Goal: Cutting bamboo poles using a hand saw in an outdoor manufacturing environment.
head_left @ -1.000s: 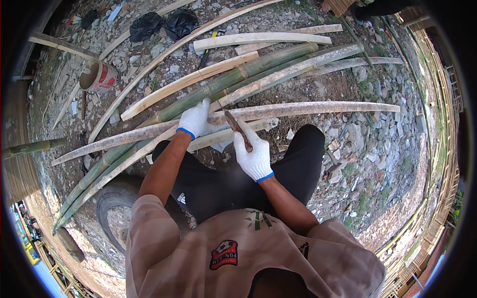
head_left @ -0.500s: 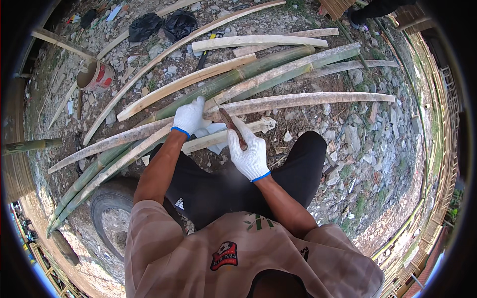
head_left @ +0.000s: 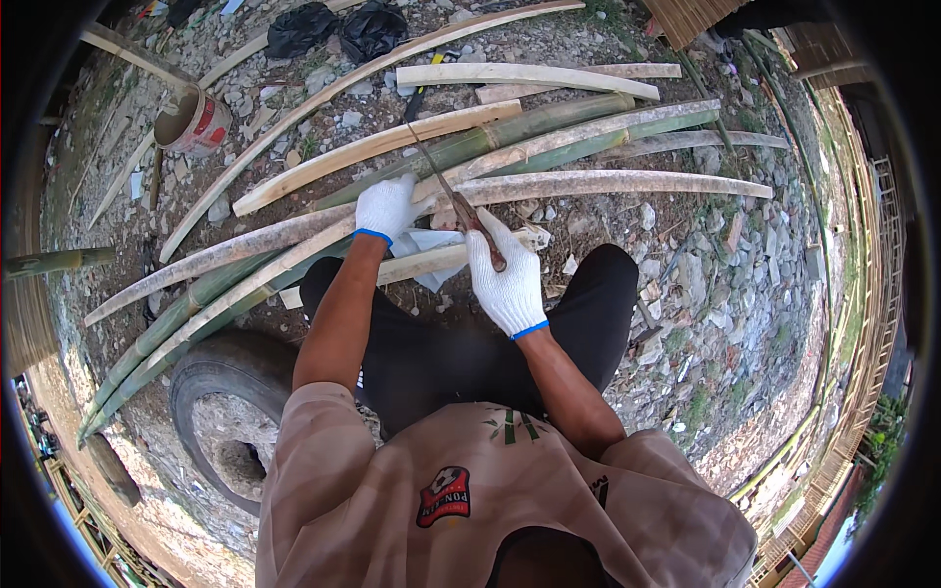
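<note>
My left hand (head_left: 385,208), in a white knit glove with a blue cuff, is closed on the split bamboo pole (head_left: 549,148) that slants across in front of me. Beside it, a green bamboo pole (head_left: 480,140) runs along its far side. My right hand (head_left: 510,284), gloved the same way, grips the brown wooden handle of a handsaw (head_left: 446,186). Its narrow blade, seen nearly edge-on, lies across the bamboo just right of my left hand and points away from me. Whether the teeth are in the bamboo, I cannot tell.
Several wooden and bamboo strips lie around, one pale strip (head_left: 529,78) at the back. A bucket (head_left: 192,124) stands far left, with black plastic bags (head_left: 372,31) beyond. Left of my legs lies a tyre (head_left: 201,377). Rubble (head_left: 696,284) covers the ground to the right.
The saw has shifted so that more of its blade shows beyond the bamboo. Both hands appear slightly farther right, and the whole view has tilted a little.
</note>
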{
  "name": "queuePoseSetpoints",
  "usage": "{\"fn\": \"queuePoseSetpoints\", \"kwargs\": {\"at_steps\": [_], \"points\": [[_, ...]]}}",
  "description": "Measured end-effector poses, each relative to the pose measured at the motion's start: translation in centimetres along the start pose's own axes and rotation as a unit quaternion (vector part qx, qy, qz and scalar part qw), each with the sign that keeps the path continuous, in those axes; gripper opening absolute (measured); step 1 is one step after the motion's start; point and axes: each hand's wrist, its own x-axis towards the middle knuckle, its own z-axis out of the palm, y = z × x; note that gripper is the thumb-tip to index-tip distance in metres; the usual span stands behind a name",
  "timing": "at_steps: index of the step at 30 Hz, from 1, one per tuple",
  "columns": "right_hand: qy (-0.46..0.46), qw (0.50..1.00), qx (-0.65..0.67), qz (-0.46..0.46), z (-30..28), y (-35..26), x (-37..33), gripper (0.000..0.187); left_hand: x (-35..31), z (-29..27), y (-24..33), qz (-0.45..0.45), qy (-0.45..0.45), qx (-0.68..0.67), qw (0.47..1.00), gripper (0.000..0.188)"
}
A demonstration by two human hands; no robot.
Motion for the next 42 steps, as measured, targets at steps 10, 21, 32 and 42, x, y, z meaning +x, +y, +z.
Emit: {"fn": "queuePoseSetpoints", "kwargs": {"at_steps": [10, 21, 32, 42], "points": [[0.022, 1.0, -0.022, 0.003, 1.2, 3.5, -2.4, 0.042, 0.8, -0.1, 0.3, -0.008, -0.06, -0.014, 0.998, 0.049], [0.046, 0.998, -0.042, -0.024, -2.9, -0.8, -5.2, 0.041, 1.4, -0.1, -0.4, -0.014, -0.049, -0.015, 0.999, 0.056], [0.015, 1.0, -0.019, -0.003, -1.5, 0.8, -3.6, 0.045, 1.8, 0.5, -0.7, -0.028, -0.043, -0.016, 0.999, 0.059], [0.035, 0.999, 0.009, -0.041, 3.3, 1.0, 5.6, 0.034, 1.0, 0.6, 0.8, -0.019, 0.02, -0.024, 0.999, 0.054]]}}
